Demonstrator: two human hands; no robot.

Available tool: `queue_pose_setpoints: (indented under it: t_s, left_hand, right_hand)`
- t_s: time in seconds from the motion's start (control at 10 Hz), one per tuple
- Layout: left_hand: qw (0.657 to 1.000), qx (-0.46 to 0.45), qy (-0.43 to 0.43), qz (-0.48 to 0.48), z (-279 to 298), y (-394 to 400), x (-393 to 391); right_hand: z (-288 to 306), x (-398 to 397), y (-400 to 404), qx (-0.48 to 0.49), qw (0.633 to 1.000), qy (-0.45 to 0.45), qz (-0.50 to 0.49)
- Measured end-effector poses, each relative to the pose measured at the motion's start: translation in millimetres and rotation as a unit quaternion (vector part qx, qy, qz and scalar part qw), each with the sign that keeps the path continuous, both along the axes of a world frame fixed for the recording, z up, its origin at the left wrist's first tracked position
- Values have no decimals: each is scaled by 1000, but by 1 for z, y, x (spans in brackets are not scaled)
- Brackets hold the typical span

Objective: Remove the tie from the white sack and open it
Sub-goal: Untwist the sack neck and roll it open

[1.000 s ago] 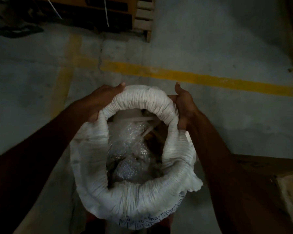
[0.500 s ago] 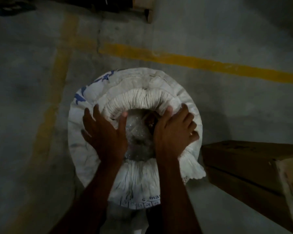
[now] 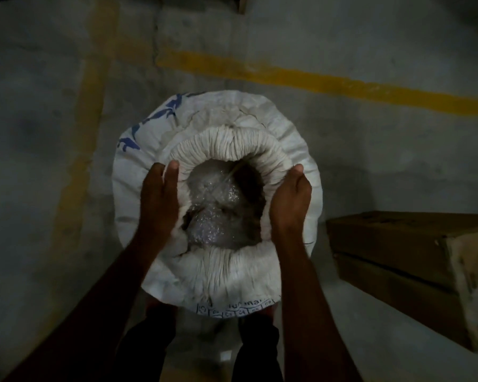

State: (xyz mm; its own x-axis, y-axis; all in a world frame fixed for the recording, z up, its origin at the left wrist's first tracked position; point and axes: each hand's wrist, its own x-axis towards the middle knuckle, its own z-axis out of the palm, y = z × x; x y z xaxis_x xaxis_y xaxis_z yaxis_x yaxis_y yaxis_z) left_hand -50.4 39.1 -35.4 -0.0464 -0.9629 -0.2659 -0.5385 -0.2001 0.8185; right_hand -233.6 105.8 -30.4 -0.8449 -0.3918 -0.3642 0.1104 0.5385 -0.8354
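- A view from a head-worn camera looks straight down in dim light at a white sack standing upright on a grey concrete floor, just in front of the person's legs.
- The sack's mouth is open, and its top edge is rolled outward and down into a thick, gathered ring around the opening.
- Blue printed marks show on the sack's far left side, and small black printed text runs along its near edge.
- Inside the opening lies crinkled clear plastic wrapping that glints in the light; what it covers cannot be made out.
- The left hand is curled over the left side of the rolled ring, thumb up near the inner edge, gripping the fabric.
- The right hand is curled over the right side of the ring in the same way, gripping the fabric there.
- Both bare forearms reach in from the bottom of the view, one to each side of the sack.
- A yellow painted line crosses the floor beyond the sack, and a fainter yellow line runs down the left.
- A brown cardboard box lies on the floor to the right, near the sack but not touching it.
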Motion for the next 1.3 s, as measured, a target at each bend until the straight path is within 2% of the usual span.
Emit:
queue_pose_setpoints:
  t_s: [0.1, 0.2, 0.3, 0.4, 0.5, 0.6, 0.7, 0.8, 0.9, 1.0, 1.1, 1.2, 1.3]
  left_hand:
    - [988, 144, 45, -23, 21, -19, 25]
    - [969, 222, 108, 32, 24, -30, 44]
    - [963, 229, 135, 44, 22, -31, 48]
    - [992, 96, 25, -80, 13, -22, 42]
    - [999, -13, -40, -12, -2, 9, 41]
    - [975, -49, -174, 127, -15, 61, 34]
    - [944, 76, -215, 238, -19, 96, 15]
    - [931, 151, -133, 305, -30, 101, -3]
    - [929, 96, -34, 356, -35, 99, -8]
    - [949, 36, 21, 311, -39, 96, 4]
    - [969, 36, 51, 240, -33, 103, 28]
    - [981, 64, 85, 162, -20, 114, 51]
    - [989, 71, 64, 113, -13, 118, 71]
  right_hand:
    - [3, -29, 4, -10, 965, -261, 22]
    - [11, -49, 17, -71, 882, -466, -17]
    - [24, -46, 23, -119, 852, -506, -64]
    - [21, -28, 21, -123, 904, -406, -53]
    - [12, 2, 33, -40, 983, -175, -26]
    - [11, 39, 54, 168, 972, 153, 55]
    - [0, 63, 70, 279, 932, 221, 62]
    - [-21, 73, 75, 294, 933, 196, 62]
    - [-31, 69, 80, 203, 964, 161, 56]
    - [-29, 56, 88, 113, 979, 163, 53]
    - [-25, 47, 101, -14, 996, 84, -33]
    - [-22, 36, 120, -53, 972, -198, -118]
    - [-22, 20, 144, -117, 919, -354, -125]
